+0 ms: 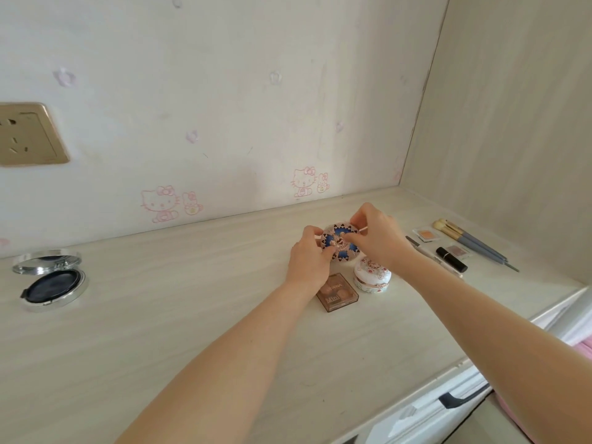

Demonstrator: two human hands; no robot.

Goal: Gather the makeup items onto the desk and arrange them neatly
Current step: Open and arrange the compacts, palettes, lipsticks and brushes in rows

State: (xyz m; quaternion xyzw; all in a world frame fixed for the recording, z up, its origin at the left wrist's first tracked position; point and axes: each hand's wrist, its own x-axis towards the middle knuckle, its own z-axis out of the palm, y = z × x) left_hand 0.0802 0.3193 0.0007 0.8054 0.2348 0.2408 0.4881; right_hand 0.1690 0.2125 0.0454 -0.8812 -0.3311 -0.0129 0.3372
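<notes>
Gripping the blue compact (pixel 340 246) from both sides, the left hand (pixel 309 251) pinches its near-left rim while the right hand (pixel 376 233) closes its fingertips over the top and far-right edge. The compact sits far back on the desk (pixel 192 315), right between the hands, tipped slightly toward the camera; whether it touches the desk is hard to tell. It is round, so no long axis to line up, and neither hand is nearer.

Just in front of it sits the white jar (pixel 372 278), under the right wrist, and beside that the brown palette (pixel 337 296), under the left wrist. Both lie close to the compact, so setting it down probably means dropping it right behind them without a knock.

Off to the right, a row is already laid out: a pencil (pixel 432 256), a black tube (pixel 451 259), two small pans (pixel 427 234), and brushes (pixel 474 245) slanting toward the desk edge.

Well apart on the far left lies an open silver compact (pixel 49 280), lid up, not yet gathered in. My guess is that one comes next, and the left hand has the clear path to it.
</notes>
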